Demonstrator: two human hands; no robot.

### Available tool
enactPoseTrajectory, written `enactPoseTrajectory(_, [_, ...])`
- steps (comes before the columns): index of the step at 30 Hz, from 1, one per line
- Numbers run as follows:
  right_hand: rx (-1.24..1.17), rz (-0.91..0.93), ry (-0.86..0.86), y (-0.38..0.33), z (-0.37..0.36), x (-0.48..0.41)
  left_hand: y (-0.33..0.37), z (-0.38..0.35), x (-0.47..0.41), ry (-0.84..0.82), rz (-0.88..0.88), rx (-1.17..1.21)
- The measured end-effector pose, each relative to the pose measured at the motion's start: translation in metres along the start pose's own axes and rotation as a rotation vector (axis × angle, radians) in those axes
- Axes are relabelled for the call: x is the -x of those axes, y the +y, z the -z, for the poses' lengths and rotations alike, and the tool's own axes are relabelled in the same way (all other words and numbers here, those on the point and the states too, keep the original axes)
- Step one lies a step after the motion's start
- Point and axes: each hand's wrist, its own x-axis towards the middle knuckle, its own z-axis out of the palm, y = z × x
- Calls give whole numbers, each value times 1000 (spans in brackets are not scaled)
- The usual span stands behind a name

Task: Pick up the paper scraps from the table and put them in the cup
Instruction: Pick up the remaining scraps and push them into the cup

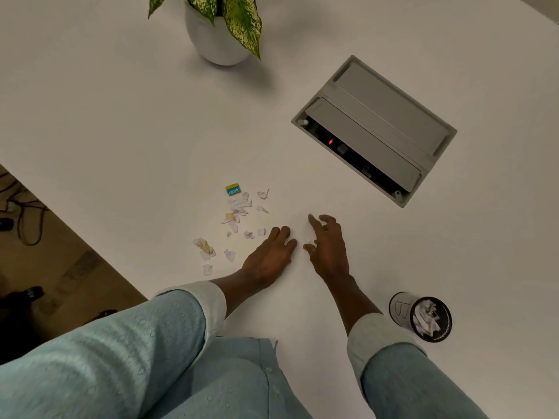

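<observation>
Cup (398, 309): nearest to me, upright on the table (121, 116), low on the right beside the right forearm. White scraps already lie in it.
Cup writing: a hand-drawn mark on the wall that I read as a "B", though I would not swear to it.
Left hand (269, 255): flat on the table, fingers straight and together, holding nothing. Its fingertips end just beside the closest scraps.
Right hand (328, 249): fingers spread and loosely bent over the table, gripping nothing that I can see. One small white scrap (308, 240) sits at the thumb, touching or just beside it; I cannot tell which.
Paper scraps (239, 216): a loose scatter on the table, ahead and to the left of both hands, its long axis running from near-left to far-right.
Key relation: the scatter lies on the left hand's side and the cup on the right hand's side, well apart. I judge the left hand nearer the scraps and the right hand nearer the cup, so each load must cross to the right.
Printed scrap (233, 189): yellow and blue, at the far end of the scatter. The white lettering on the blue band is too blurred to read.
Cable box (375, 131): grey, set in the table beyond the right hand, with a red light (331, 141) in its opening. No label is legible.
Plant pot (220, 43): white, farthest off, well apart from the scraps.
</observation>
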Motion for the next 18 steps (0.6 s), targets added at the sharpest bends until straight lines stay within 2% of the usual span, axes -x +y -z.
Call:
enactPoseTrajectory(6, [260,153,-99,-11,8,-29,-4,3,-4,-70,-136,-95])
enactPoseTrajectory(10, [361,189,-104,-9,6,-21,-4,4,2,-32,-111,-136])
enactPoseTrajectory(14, [345,149,-75,-3,3,-1,-3,2,7,-12,-140,-225])
enactPoseTrajectory(18, [236,69,-33,5,-1,21,3,5,4,13,-124,-200])
